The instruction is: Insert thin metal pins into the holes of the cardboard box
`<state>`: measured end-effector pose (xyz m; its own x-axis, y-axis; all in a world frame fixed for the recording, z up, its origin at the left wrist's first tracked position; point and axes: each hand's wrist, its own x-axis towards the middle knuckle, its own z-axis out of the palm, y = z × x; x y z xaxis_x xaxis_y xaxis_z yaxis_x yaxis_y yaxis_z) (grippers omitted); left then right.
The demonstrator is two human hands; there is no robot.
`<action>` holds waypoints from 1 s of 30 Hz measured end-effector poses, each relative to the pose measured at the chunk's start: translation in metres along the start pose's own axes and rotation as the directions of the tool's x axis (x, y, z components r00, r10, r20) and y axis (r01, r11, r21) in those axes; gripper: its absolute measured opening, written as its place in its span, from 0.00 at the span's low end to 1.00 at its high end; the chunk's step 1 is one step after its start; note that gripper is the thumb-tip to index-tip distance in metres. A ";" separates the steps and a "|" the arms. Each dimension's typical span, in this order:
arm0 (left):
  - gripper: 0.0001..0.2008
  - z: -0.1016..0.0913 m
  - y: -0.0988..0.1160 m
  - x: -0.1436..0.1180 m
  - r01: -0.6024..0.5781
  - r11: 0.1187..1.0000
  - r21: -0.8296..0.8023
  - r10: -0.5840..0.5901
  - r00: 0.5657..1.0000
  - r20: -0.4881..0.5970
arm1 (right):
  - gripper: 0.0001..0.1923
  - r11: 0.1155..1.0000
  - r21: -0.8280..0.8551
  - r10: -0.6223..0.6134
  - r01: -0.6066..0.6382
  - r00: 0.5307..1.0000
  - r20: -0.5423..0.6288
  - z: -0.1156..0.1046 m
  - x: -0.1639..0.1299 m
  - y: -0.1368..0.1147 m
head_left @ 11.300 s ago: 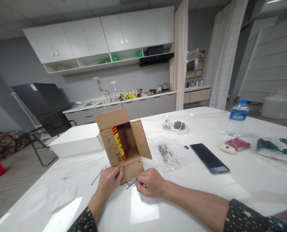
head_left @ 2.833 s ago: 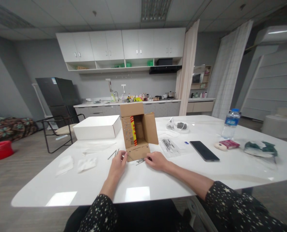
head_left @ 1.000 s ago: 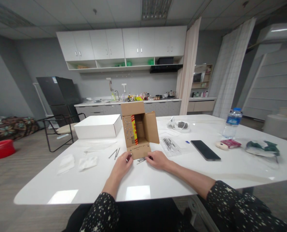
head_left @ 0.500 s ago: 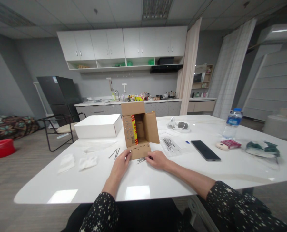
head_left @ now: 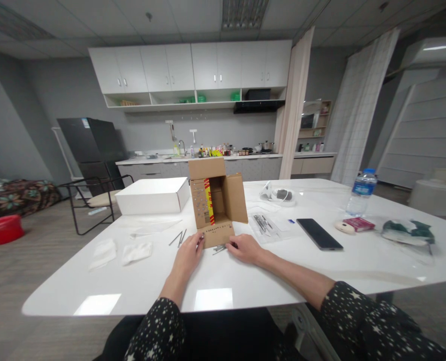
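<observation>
An open cardboard box [head_left: 198, 203] with red and yellow tape stands on the table, its front flap [head_left: 218, 237] folded down toward me. Small dark marks or holes run in a row along that flap. At the flap's left edge is my left hand [head_left: 188, 254], thumb and fingers pinched together around something tiny that I cannot make out. My right hand [head_left: 245, 248] rests at the flap's lower right corner with its fingers curled closed; whatever lies in them is hidden. Thin metal rods [head_left: 219, 248], perhaps nails, lie between the hands. Several longer dark rods [head_left: 178, 237] lie left of my left hand.
A white box [head_left: 153, 196] stands left of the cardboard box, with crumpled tissues [head_left: 136, 253] nearer me. To the right lie a clear bag of small metal parts [head_left: 266, 225], a phone [head_left: 318, 234], a pink packet [head_left: 359, 224] and a water bottle [head_left: 361, 193].
My left fingertips have shifted very slightly at the flap's edge, and the small pale spot between them looks more covered. My right hand and the box stay in place.
</observation>
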<state>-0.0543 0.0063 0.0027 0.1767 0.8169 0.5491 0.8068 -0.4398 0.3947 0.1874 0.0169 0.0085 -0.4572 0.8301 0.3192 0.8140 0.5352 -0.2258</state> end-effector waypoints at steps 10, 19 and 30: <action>0.12 -0.009 0.009 0.000 0.087 0.974 0.207 -0.084 0.996 -0.021 | 0.16 1.000 0.003 -0.013 0.013 1.000 -0.008 0.001 0.000 0.001; 0.12 -0.005 0.009 0.000 0.039 0.939 0.341 -0.034 0.999 -0.022 | 0.15 1.000 0.012 0.005 -0.005 1.000 0.000 -0.001 0.000 -0.001; 0.11 -0.003 0.013 0.001 -0.169 0.919 0.355 0.171 0.985 0.026 | 0.15 1.000 0.001 0.010 -0.010 1.000 0.010 0.000 0.001 -0.001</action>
<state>-0.0452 0.0002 0.0105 0.3264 0.7393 0.5889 0.9122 -0.4096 0.0087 0.1866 0.0172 0.0091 -0.4529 0.8366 0.3082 0.8178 0.5275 -0.2301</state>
